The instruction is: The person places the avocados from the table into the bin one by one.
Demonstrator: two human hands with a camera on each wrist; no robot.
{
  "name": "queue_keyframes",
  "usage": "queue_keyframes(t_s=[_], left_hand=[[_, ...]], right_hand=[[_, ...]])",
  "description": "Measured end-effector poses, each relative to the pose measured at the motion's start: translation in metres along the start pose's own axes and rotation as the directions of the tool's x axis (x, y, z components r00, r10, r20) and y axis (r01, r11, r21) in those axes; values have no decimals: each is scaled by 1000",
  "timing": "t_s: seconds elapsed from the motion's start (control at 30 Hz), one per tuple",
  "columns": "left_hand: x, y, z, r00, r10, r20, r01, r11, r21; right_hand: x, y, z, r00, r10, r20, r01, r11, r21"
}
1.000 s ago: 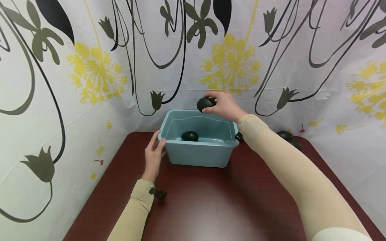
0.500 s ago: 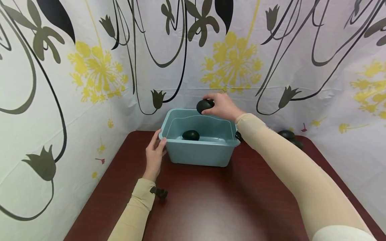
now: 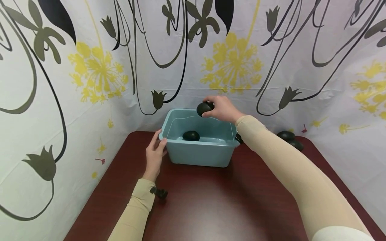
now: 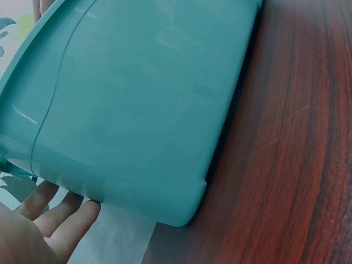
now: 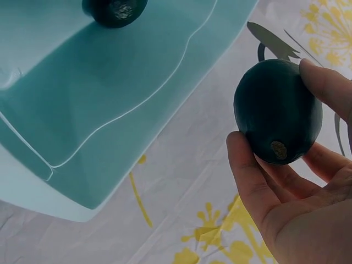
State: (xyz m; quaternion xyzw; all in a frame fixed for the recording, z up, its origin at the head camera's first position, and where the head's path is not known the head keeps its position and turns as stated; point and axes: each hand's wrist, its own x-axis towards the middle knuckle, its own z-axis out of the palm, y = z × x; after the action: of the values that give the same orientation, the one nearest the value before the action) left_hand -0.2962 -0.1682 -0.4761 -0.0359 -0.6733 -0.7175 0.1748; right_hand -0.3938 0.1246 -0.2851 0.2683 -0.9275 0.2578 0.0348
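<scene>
Dark-green oval avocado [image 3: 204, 109]: hanging by the rim of a light-blue rectangular plastic tub [image 3: 199, 154]
Right hand [image 3: 223, 109]: pinching it between thumb and bent fingers
Left hand [image 3: 154, 154]: touching the tub's near-left corner, fingers loosely parted

The person's left sleeve [image 3: 132, 212] was beige, wrinkled near the cuff [image 3: 147, 184]; the right sleeve [image 3: 283, 160], also beige, met white fabric [image 3: 340, 233] higher up. At the wrists showed 2 black devices [image 3: 160, 193], 1 per arm.
</scene>
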Motion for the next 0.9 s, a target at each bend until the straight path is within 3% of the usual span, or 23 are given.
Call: queue_keyframes(t_s=[0.33, 0.67, 0.9], left_hand=[[2, 0, 0, 1000, -2, 6, 2, 999, -33], [-9, 28, 5, 1000, -11, 26, 12, 1000, -13], [-11, 30, 5, 1000, -16, 21, 17, 1000, -14]], right_hand=[[-5, 0, -2, 1000, -23, 7, 23, 999, 22], [-7, 10, 4, 999, -44, -1, 44, 997, 56], [-5, 15, 7, 1000, -23, -7, 23, 999, 30]])
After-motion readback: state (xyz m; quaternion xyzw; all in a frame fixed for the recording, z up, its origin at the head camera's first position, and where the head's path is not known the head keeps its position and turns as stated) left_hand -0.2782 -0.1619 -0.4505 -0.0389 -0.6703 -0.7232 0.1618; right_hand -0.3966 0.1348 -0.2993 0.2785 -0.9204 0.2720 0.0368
